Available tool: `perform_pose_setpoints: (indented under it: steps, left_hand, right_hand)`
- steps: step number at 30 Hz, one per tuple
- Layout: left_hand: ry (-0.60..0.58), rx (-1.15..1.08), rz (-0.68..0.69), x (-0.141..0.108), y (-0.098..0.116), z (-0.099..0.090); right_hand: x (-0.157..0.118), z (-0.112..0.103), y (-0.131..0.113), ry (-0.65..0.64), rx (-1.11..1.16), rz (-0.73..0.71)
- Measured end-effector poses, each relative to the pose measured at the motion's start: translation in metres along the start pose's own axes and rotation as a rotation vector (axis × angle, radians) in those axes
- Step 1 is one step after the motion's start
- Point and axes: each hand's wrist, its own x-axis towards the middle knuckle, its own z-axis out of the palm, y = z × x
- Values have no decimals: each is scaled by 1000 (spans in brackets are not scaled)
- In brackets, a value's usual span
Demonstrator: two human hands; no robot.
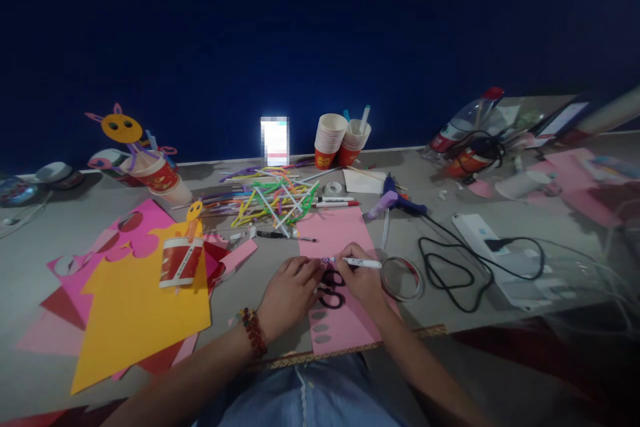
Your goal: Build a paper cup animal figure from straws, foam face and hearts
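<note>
My right hand point(361, 275) is closed round a white marker point(367, 263), its tip pointing left over the pink sheet point(340, 227). Beside it, my left hand point(295, 290) rests at the sheet's left edge, palm down, its fingertips close to the marker tip. A small piece with blue marks point(327, 260) lies between the hands; its shape is too small to make out. Black-handled scissors point(331, 300) lie on the sheet, partly hidden by my left hand. Several oval holes show in the sheet's lower left part.
Coloured pipe cleaners point(280, 197) are heaped behind the hands, with paper cups point(327, 140) beyond. Yellow paper point(150, 307) and a decorated red cup point(175, 272) lie left. To the right are a tape roll point(419, 280), a glue gun point(405, 203), cables and a power strip point(483, 233).
</note>
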Motion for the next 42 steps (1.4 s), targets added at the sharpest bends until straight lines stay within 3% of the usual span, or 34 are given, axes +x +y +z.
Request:
perform_pose_setpoints:
  steps: [42]
  left_hand:
    - [-10,-8,-8,1,0,3]
  right_hand:
    - [-1,0,2,-30,23,10]
